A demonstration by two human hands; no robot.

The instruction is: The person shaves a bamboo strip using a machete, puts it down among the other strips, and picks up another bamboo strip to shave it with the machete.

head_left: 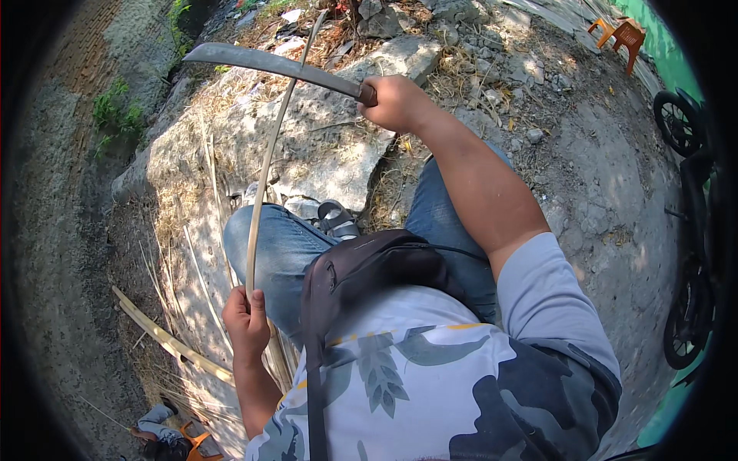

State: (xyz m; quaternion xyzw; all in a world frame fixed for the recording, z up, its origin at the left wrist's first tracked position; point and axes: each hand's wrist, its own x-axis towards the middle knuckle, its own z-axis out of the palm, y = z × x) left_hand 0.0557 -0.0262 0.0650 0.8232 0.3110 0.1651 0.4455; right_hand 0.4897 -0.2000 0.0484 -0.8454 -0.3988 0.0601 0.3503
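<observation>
My right hand [390, 103] is closed round the wooden handle of a machete [269, 63], its long curved blade pointing left. The blade crosses a thin bamboo strip [266, 165] near the strip's far part; whether the edge cuts into it I cannot tell. My left hand [247, 323] pinches the near end of that strip between thumb and fingers, beside my left knee. From there the strip rises forward past the blade, slightly bent.
Several pale strips [204, 276] and a thicker split bamboo piece [173, 343] lie at left. Broken concrete slabs [330, 165] and rubble are ahead. A person [159, 432] is at lower left. An orange stool [619, 38] and a motorcycle [688, 230] stand at right.
</observation>
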